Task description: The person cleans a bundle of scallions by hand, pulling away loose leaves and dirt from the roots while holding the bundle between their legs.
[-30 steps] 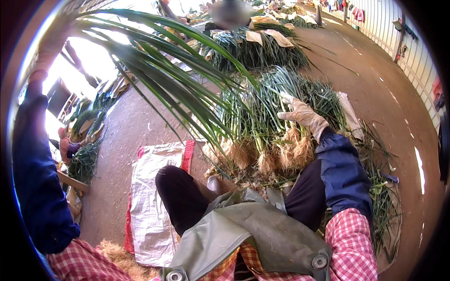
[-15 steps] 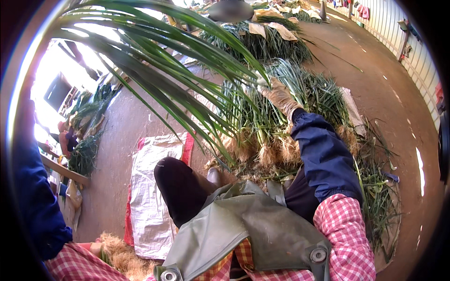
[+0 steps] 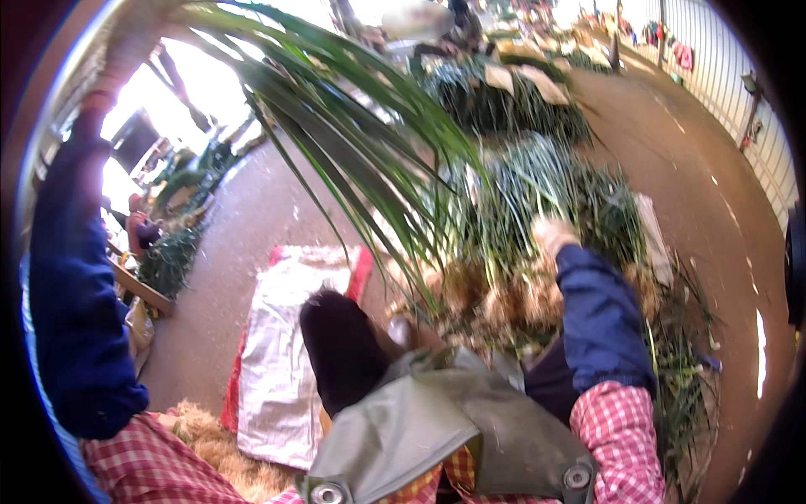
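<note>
High at the left, my left hand [image 3: 134, 42] is closed on a bunch of green onions [image 3: 353, 118]. Their long leaves fan out to the right and droop over the floor. Glare washes out the fingers. My gloved right hand [image 3: 552, 235] rests in a heap of green onions [image 3: 512, 189] in front of me, its fingers curled around stalks just above the roots. These onions lie with pale, hairy roots [image 3: 504, 302] toward me and green tops pointing away. The fingertips are hidden among the leaves.
A white sack with red edges [image 3: 290, 370] lies flat left of my knee. More pale roots [image 3: 222, 454] are at lower left. Another onion heap [image 3: 504, 101] stands farther off. Loose trimmings [image 3: 684, 386] litter the right side. A person [image 3: 138, 227] is at far left.
My right hand has come down and nearer, from the leaves to the lower stalks. The left arm and its raised bunch now show farther into view as the view has shifted.
</note>
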The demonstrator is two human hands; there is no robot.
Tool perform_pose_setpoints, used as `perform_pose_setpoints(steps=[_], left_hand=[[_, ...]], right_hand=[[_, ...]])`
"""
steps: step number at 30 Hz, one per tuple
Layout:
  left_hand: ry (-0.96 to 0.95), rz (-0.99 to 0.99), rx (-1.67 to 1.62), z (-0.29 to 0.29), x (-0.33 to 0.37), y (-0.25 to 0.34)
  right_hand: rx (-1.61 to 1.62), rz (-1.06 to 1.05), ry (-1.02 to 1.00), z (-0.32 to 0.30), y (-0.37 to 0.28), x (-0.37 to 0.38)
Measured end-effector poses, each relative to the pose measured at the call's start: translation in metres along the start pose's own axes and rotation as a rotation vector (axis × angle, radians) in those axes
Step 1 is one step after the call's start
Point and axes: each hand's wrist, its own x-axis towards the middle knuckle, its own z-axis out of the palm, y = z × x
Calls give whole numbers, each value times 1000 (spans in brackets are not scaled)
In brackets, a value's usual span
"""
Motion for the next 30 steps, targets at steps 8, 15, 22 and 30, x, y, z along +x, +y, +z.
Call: perform_pose_setpoints(steps=[8, 15, 22, 30], left_hand=[[20, -151, -25, -22, 44, 97], [116, 71, -177, -61, 74, 128], [281, 173, -410, -70, 113, 176], [-13, -168, -635, -51, 126, 194]], right_hand=[[1028, -175, 175, -108, 16, 18], [1319, -860, 233, -332, -140, -37], [1466, -909, 281, -316, -213, -13], [1879, -500, 135, -286, -221, -39]])
